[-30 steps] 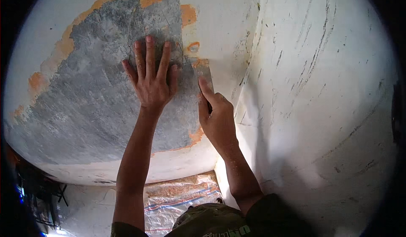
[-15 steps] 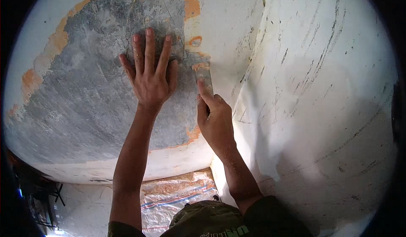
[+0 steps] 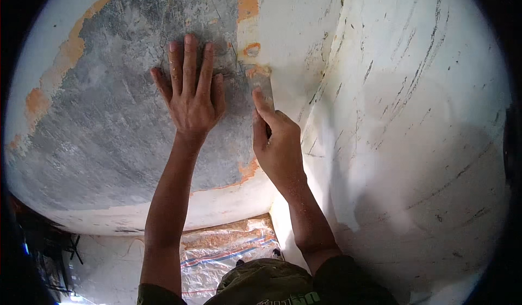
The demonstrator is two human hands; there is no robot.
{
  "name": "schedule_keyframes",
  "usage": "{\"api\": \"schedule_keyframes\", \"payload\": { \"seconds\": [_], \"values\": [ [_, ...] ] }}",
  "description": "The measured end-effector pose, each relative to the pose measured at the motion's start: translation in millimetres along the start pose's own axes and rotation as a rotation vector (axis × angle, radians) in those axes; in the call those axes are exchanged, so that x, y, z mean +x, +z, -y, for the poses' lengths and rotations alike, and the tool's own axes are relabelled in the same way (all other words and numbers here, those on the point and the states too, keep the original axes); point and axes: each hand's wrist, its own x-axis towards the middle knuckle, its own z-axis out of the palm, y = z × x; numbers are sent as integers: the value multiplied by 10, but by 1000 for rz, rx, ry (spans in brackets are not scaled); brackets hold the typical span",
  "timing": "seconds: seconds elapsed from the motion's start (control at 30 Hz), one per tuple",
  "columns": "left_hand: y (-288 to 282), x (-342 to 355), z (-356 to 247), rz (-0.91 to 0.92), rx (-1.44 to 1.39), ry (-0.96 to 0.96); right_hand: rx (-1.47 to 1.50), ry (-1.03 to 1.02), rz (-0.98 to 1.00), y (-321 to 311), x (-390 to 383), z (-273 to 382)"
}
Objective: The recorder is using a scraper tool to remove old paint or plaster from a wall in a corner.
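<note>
Head view puts me right over the shoulders of someone working at an off-white wall with both arms raised. From the middle of the view, a big grey patch spreads toward ten o'clock, edged with ragged orange bits. The left hand is laid on that patch, palm to the wall, fingers spread apart and pointing near twelve o'clock, holding nothing. Between three and four o'clock from it, the right hand is clamped around a flat scraper, one finger stretched along it; the handle is mostly hidden. The scraper's blade points to about twelve o'clock, at the patch's right border, with orange at its tip and a small orange ring just beyond. Toward three o'clock stands a side wall with dark streaks. Around half past six a crumpled striped sheet lies low down, beside the person's dark green clothing.
</note>
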Motion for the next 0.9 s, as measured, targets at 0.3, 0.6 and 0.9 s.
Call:
{"api": "schedule_keyframes", "payload": {
  "seconds": [0.3, 0.6, 0.9],
  "values": [
    [-10, -32, 57, -59, 16, -19, 14, 110, 95, 83, -165, -26],
    [-34, -24, 39, -14, 57, -42, -26, 87, 92, 40, -107, 5],
    [-70, -26, 15, 26, 93, -62, 32, 43, 29, 6, -41, 105]
  ]
}}
